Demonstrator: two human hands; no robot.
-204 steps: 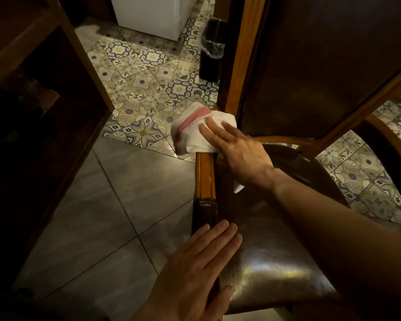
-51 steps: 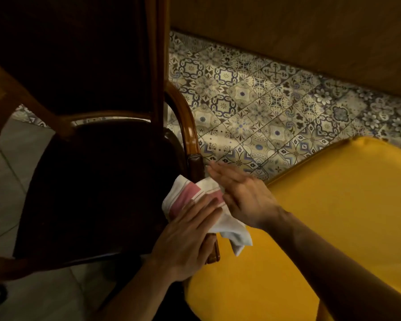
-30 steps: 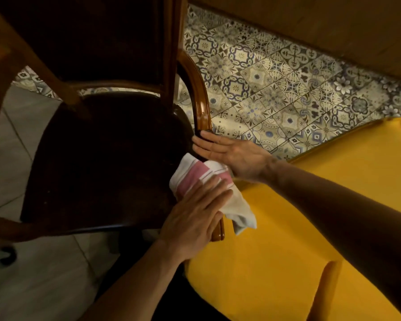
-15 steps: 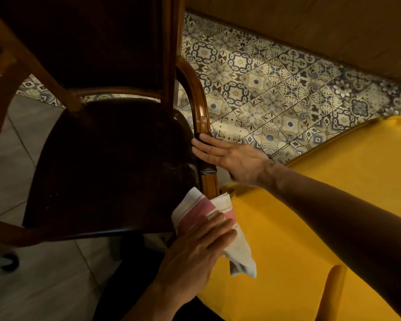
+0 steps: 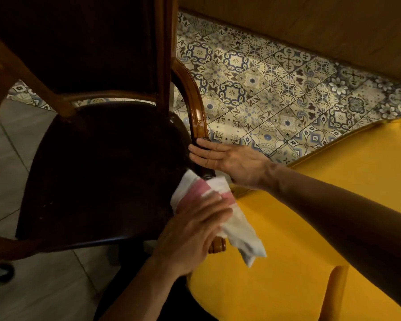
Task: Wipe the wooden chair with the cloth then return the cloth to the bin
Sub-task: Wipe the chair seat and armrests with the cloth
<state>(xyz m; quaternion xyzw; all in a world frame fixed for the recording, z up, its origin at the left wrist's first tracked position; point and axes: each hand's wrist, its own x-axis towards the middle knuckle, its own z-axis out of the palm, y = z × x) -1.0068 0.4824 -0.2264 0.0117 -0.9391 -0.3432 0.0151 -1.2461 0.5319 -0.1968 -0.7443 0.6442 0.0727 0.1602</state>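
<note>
The cloth (image 5: 204, 198), white with a pink stripe, is pressed against the right armrest (image 5: 198, 117) of the wooden chair (image 5: 97, 172), at the armrest's front end beside the dark seat. It is draped over the rail, and its long axis runs from upper left to lower right, with a loose tail pointing down and to the right over the yellow cushion (image 5: 310, 228) next to the chair. The cloth is held by the left hand (image 5: 192, 237), whose fingers are laid flat over it and curled around the rail. The armrest is touched farther back by the right hand (image 5: 229, 163), which is spread open with the fingers extended toward the seat; nothing is grasped by it. The armrest itself is seen curving up toward the chair back, its long axis running from the near end away toward the patterned floor tiles (image 5: 276, 93). Grey tiles (image 5: 33, 286) are seen under the chair's left side.
</note>
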